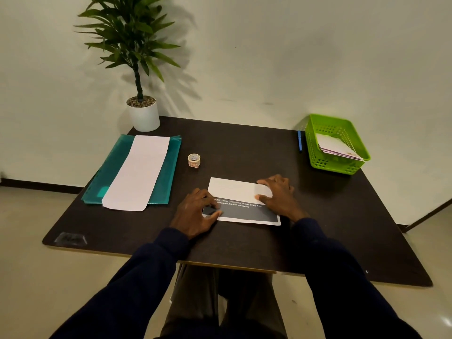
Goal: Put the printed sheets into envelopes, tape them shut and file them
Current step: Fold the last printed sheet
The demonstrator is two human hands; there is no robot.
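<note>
A printed sheet (242,201) lay folded on the worktop (244,148) and was pressed flat by both hands. The left hand (198,211) was spread on its near corner, the right hand (278,194) on the folded flap; neither grip was clamped. The folding step was judged in hand. An envelope (137,172) on the green folders (168,177) would be needed next.

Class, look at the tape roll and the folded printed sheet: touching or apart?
Apart. The head view shows the tape roll standing alone, with bare dark table between it and the folded printed sheet.
</note>
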